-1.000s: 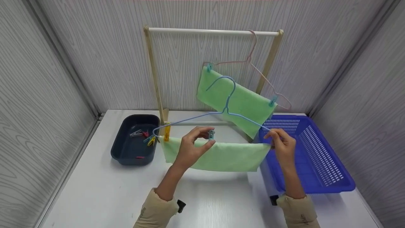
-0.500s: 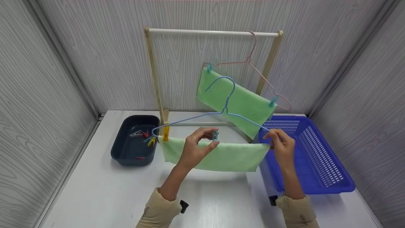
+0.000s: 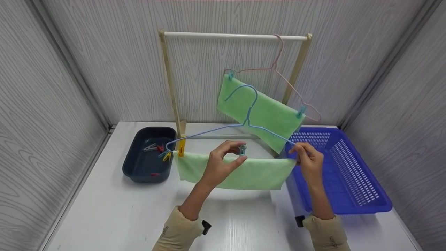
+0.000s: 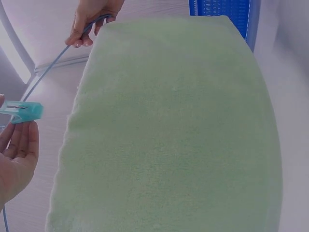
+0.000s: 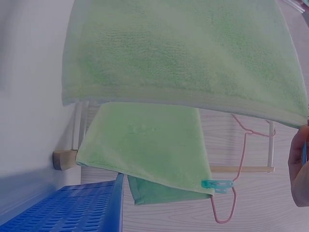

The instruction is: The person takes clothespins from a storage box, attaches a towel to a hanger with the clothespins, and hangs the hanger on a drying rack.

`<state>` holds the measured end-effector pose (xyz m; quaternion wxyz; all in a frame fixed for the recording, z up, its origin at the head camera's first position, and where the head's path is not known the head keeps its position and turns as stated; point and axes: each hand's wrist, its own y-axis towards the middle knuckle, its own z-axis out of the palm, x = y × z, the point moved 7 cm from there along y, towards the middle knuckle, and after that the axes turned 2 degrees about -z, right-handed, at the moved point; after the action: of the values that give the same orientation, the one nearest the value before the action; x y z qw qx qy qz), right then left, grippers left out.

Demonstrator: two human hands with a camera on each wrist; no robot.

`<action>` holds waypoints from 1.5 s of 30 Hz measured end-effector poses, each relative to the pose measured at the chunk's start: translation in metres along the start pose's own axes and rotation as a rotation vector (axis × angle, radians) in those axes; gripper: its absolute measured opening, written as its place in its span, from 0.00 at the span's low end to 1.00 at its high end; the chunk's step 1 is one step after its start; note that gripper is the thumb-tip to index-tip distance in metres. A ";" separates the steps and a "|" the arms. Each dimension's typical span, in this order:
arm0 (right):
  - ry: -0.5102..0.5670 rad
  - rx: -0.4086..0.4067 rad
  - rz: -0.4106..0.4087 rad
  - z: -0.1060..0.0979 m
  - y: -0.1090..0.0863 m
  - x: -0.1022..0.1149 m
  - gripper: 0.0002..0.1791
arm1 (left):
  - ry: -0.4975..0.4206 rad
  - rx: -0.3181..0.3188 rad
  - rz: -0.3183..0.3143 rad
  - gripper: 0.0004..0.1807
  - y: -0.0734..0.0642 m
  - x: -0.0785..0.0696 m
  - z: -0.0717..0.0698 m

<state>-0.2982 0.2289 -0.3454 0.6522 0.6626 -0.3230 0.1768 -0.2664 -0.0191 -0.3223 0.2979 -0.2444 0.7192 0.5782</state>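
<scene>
My left hand [image 3: 219,164] pinches a teal clothespin [image 3: 243,150] between thumb and fingers, in front of the upper edge of a light green towel [image 3: 258,174]. The same clothespin [image 4: 29,111] shows at the left of the left wrist view. My right hand [image 3: 311,165] grips the right end of a blue wire hanger [image 3: 212,130] together with the towel's right corner. A yellow clothespin [image 3: 181,146] fastens the towel's left corner to the hanger. The hanger's lower bar is hidden along the towel's top edge.
Behind, a pink hanger [image 3: 256,69] with another green towel [image 3: 266,113] hangs tilted from a rack's white rod [image 3: 223,35]. A dark tray [image 3: 130,170] holding several clothespins stands left; a blue basket [image 3: 374,184] stands right.
My left hand has moved to the right along the towel with the teal clothespin. The blue hanger, towel and right hand have shifted slightly left.
</scene>
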 end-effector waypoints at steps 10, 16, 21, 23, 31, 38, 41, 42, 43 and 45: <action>-0.025 -0.006 0.021 0.000 0.001 0.001 0.09 | 0.015 0.030 0.008 0.16 0.001 0.001 0.012; -0.010 -0.014 0.029 0.000 0.000 -0.001 0.09 | 0.029 0.041 0.029 0.16 0.001 0.002 0.018; -0.018 -0.011 0.027 0.000 0.000 -0.001 0.09 | 0.041 0.031 0.042 0.16 0.003 0.001 0.018; -0.019 -0.011 0.025 0.000 -0.001 -0.001 0.09 | 0.042 0.031 0.042 0.16 0.003 0.001 0.018; -0.020 -0.004 0.028 0.001 0.000 -0.001 0.09 | 0.031 0.037 -0.012 0.17 0.004 0.004 0.020; -0.023 0.006 0.030 0.002 -0.001 -0.001 0.09 | 0.012 0.049 -0.025 0.17 0.006 0.003 0.023; -0.020 0.000 0.027 0.002 -0.001 0.000 0.09 | 0.016 0.052 -0.021 0.17 0.007 0.003 0.024; -0.019 -0.001 0.024 0.003 -0.001 0.000 0.09 | 0.018 0.052 -0.019 0.17 0.007 0.004 0.024; -0.016 -0.002 0.022 0.003 -0.001 0.000 0.09 | 0.017 0.051 -0.018 0.17 0.007 0.004 0.024; -0.015 -0.003 0.016 0.003 -0.001 0.000 0.10 | 0.012 0.050 -0.018 0.17 0.007 0.005 0.025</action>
<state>-0.2982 0.2256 -0.3470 0.6493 0.6603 -0.3334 0.1767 -0.2709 0.0063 -0.3251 0.3047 -0.2466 0.7328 0.5561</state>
